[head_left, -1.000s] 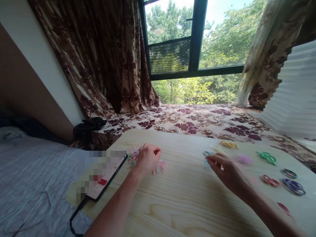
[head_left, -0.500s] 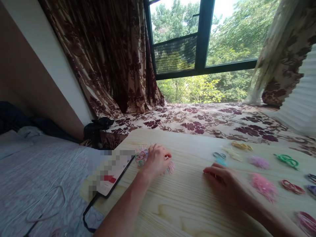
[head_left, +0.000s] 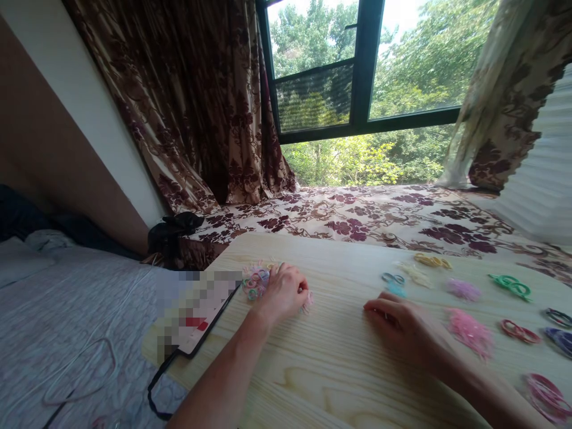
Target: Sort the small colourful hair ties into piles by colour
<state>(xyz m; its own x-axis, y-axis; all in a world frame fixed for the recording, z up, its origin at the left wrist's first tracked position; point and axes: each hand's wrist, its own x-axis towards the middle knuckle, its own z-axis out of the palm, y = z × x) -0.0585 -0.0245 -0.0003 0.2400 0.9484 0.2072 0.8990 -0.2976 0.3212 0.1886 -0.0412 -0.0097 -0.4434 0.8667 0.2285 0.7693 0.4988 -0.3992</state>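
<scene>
My left hand reaches down into a mixed pile of small coloured hair ties at the table's left. Its fingers are curled, and the fingertips are hidden behind the hand. A few pink bands poke out beside it. My right hand rests low over the wooden table, thumb and fingers brought together; whatever they hold, if anything, cannot be made out. Just beyond it lie a grey-blue hair tie and small light-blue bands. To its right is a heap of pink bands.
Sorted groups lie at the right: yellow ties, cream bands, purple bands, green ties, red ties and dark pink ties. A partly blurred flat object with a black edge lies left. A bed adjoins the table.
The view has turned slightly, so the things at the right appear a little further left. Both hands stay in nearly the same places, the left still in the pile.
</scene>
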